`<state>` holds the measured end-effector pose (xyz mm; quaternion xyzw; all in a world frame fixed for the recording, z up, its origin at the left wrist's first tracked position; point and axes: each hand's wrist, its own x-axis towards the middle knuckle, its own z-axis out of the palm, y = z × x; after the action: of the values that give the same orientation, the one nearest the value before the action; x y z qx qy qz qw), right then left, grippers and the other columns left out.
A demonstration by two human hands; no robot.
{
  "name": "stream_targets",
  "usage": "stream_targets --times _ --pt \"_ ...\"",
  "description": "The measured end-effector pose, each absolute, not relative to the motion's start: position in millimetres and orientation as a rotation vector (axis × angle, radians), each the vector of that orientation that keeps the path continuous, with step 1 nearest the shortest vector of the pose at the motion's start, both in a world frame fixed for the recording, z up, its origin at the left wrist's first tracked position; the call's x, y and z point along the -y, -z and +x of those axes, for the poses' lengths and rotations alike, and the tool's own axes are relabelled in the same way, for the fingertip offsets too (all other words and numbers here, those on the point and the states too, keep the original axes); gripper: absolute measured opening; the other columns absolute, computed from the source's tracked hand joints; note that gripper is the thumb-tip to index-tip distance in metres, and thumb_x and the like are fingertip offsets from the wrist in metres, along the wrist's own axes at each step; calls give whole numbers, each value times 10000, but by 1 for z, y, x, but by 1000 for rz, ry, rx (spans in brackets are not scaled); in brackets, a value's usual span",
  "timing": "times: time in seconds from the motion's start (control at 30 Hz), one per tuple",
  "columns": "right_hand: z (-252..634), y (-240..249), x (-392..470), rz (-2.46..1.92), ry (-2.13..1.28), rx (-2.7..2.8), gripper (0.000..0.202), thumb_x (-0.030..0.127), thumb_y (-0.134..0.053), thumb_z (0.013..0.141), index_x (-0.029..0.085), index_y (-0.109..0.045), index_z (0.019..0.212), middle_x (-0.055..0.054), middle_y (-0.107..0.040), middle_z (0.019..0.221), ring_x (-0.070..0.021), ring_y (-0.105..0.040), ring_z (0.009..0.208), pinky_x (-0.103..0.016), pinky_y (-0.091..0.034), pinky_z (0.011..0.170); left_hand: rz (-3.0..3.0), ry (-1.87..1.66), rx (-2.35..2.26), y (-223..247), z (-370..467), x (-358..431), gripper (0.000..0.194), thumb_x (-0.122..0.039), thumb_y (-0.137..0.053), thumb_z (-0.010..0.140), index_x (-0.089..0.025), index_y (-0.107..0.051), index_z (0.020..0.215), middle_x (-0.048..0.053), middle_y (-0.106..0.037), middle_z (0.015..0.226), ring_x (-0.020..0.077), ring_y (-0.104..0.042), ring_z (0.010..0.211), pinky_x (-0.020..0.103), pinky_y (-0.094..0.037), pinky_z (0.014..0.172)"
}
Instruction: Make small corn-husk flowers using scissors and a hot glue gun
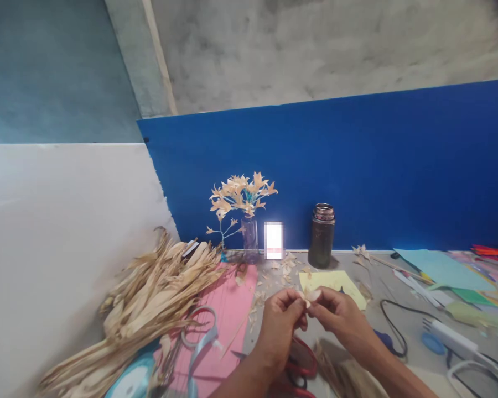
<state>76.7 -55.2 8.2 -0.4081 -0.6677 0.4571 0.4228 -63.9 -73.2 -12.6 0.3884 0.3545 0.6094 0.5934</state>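
Observation:
My left hand [279, 326] and my right hand [341, 316] meet above the table, both closed in a fingertip pinch. Between them they hold a small pale corn husk flower [309, 297], its petals partly covered by my fingers. Red-handled scissors [307, 356] lie under my left wrist, partly hidden by it. A yellow sheet of paper [336, 281] is just beyond my hands, and small husk scraps [288, 265] are scattered behind them. Dried corn husk strips [344, 367] lie below my right forearm.
Finished husk flowers [244, 193] stand in a glass bottle [250, 237]. A dark flask [321, 237] stands against the blue panel [357, 166]. At left are piled corn husks [161, 293], pink paper [236, 301] and tape [201, 320]; at right, a white-handled tool [454, 337] with cords.

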Motion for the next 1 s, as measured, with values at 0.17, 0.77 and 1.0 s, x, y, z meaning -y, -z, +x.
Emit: stream_targets --times 0.17,0.77,1.0 --pt "76 8 51 -984 -1309 1583 372 507 -721 743 182 -565 648 41 -568 526 -102 -401 481 -238 -307 497 963 -1383 -858 24 -74 70 281 -369 -834 665 -127 -693 643 5 -585 553 97 -475 521 238 -364 553" --pt "95 36 43 -1046 -1195 1662 294 420 -676 818 175 -617 666 8 -597 629 -158 -541 609 -269 -423 586 661 -1252 -696 39 -73 64 356 -356 -894 620 -126 -631 683 -7 -580 618 69 -475 515 204 -372 560" --pt "84 45 51 -1150 -1246 1638 195 289 -642 812 176 -609 657 28 -572 608 -144 -518 592 -241 -396 561 794 -1301 -782 37 -80 70 323 -340 -852 680 -148 -592 676 -22 -561 565 78 -462 533 204 -345 571"
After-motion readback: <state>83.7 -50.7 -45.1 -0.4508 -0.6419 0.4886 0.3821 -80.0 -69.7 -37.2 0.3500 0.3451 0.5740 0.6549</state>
